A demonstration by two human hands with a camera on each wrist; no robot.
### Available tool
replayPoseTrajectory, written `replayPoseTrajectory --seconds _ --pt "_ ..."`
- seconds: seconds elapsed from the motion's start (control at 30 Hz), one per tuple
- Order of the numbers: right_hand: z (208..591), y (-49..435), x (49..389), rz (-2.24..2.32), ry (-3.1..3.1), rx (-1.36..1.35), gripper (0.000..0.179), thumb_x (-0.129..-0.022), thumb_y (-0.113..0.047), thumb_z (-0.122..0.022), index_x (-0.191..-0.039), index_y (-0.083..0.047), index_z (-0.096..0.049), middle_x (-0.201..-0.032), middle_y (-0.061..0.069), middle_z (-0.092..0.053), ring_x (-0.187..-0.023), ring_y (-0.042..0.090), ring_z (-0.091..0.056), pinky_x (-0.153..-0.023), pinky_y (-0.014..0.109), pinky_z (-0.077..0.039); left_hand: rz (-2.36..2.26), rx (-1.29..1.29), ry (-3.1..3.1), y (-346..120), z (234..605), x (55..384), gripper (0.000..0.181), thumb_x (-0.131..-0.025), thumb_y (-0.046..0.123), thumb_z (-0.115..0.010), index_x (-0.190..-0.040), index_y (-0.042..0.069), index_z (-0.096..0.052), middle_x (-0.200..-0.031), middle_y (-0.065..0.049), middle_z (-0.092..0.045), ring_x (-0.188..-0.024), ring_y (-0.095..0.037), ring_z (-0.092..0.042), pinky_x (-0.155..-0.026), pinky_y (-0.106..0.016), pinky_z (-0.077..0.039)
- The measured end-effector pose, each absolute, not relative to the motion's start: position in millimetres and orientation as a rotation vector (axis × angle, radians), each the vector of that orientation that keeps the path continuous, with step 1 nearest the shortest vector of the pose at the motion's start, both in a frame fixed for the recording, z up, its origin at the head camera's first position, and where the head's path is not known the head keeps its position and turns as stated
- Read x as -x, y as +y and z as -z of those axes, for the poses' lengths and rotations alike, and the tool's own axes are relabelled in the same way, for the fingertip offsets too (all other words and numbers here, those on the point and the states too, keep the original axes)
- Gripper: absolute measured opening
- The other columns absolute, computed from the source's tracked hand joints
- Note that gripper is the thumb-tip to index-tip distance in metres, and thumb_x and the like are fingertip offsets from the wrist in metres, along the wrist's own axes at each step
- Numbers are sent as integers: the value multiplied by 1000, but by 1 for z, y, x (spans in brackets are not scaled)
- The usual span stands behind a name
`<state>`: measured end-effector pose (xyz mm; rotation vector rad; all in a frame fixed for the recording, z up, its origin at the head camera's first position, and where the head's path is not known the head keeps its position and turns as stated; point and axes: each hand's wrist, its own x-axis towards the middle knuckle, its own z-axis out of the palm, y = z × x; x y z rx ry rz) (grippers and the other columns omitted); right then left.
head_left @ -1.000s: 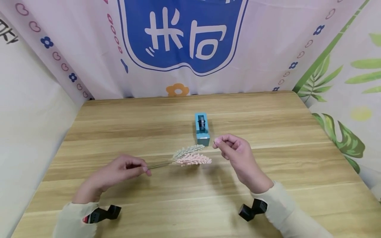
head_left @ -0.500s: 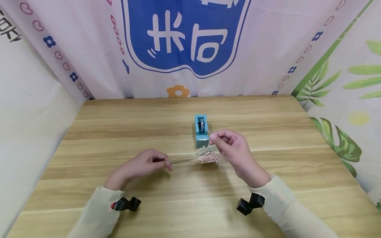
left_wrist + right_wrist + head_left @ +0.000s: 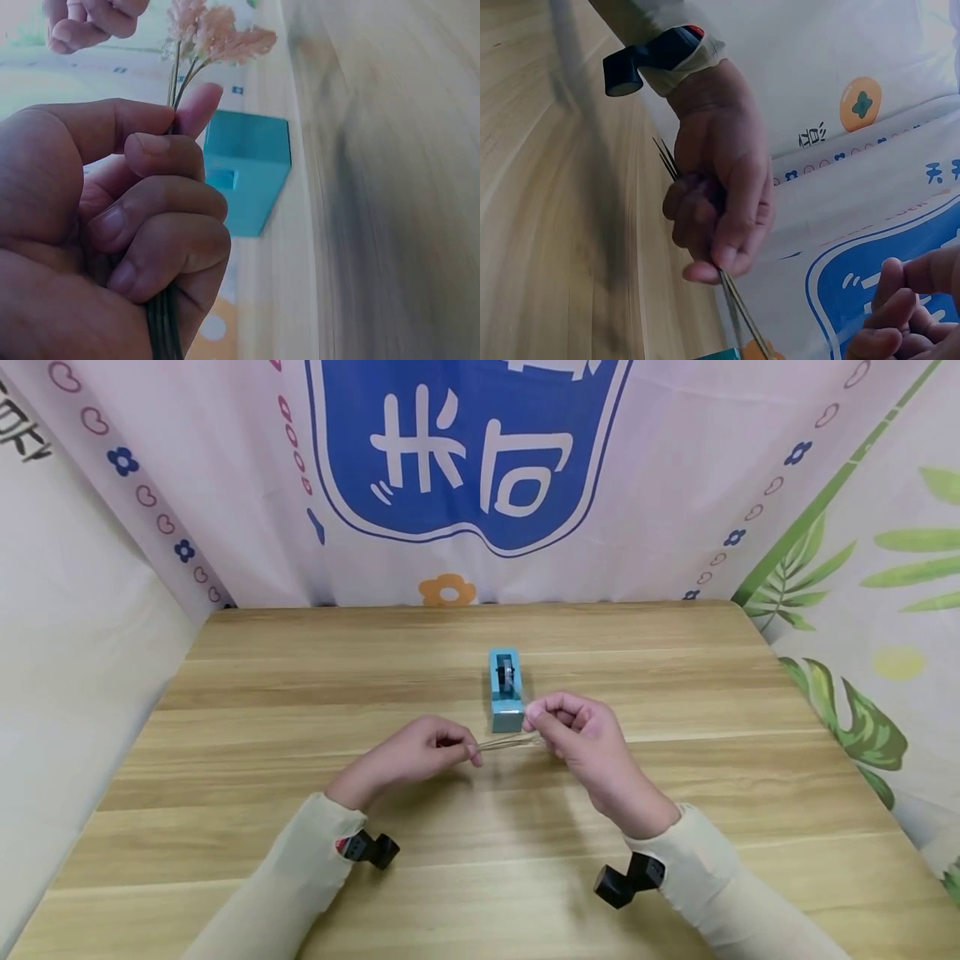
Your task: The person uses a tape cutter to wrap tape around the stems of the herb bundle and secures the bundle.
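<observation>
My left hand (image 3: 420,752) grips a small bunch of artificial flowers by its thin stems (image 3: 506,742), thumb and index finger pinching and the other fingers curled round. Pink flower heads (image 3: 217,34) rise beyond that hand in the left wrist view; in the head view my right hand (image 3: 585,735) hides them. The right thumb and index finger are pinched together, on what looks like a small piece of clear tape, hard to make out. Just behind both hands stands a teal tape dispenser (image 3: 507,714) holding a clear roll.
The wood-grain table (image 3: 300,652) extends around both hands. A printed cloth (image 3: 360,560) hangs along its back edge, with white and leaf-patterned sheets at the sides. A black camera (image 3: 375,850) sits on each wrist.
My left hand has carried the flowers rightward and slightly away from me, so their heads pass behind my right hand. My right hand has shifted only slightly left.
</observation>
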<state>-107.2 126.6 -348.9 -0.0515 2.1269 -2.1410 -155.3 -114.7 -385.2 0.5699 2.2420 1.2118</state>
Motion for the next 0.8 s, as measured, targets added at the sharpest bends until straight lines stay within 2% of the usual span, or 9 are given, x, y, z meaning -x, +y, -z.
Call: replayPoseTrajectory --seconds 0.03,0.2,0.3,0.43,0.63,0.8 --pt "349 127 106 2130 2135 54 9 -103 -8 -63 -99 -2 -69 -81 -9 -72 -63 4 -45 -60 18 -40 -1215 -563 2243 -112 385 156 26 -106 15 -55 -101 7 -79 -99 -5 -74 -72 -17 -41 -66 -29 -36" --pt "354 127 99 2063 2174 40 11 -103 -10 -64 -100 0 -69 -82 -10 -71 -68 6 -49 -65 19 -44 -1240 -569 2246 -102 381 156 26 -106 16 -55 -100 7 -79 -88 -7 -68 -70 -16 -41 -64 -28 -35" --pt "359 125 93 2034 2180 33 14 -103 -10 -64 -102 3 -68 -82 -11 -71 -70 6 -50 -67 19 -44 -1246 -581 2249 -98 379 156 25 -106 15 -56 -99 7 -79 -91 -8 -70 -72 -16 -44 -65 -27 -36" --pt "368 123 86 2038 2165 24 15 -103 -9 -64 -103 6 -68 -79 -11 -69 -64 5 -44 -62 19 -39 -1242 -605 2245 -93 377 155 25 -105 13 -56 -100 6 -79 -106 -6 -77 -78 -15 -49 -70 -28 -39" --pt "382 121 77 2062 2141 -22 10 -101 -8 -65 -98 0 -69 -70 -11 -63 -58 5 -38 -57 19 -33 -1253 -677 2240 -88 378 155 25 -105 13 -57 -100 4 -79 -105 -7 -78 -75 -14 -46 -72 -28 -40" --pt "392 120 73 2073 2117 -27 14 -101 -8 -65 -100 6 -68 -67 -11 -59 -57 5 -37 -58 18 -33 -1275 -715 2225 -84 377 153 23 -104 13 -58 -97 7 -79 -104 -7 -78 -70 -14 -43 -66 -26 -39"
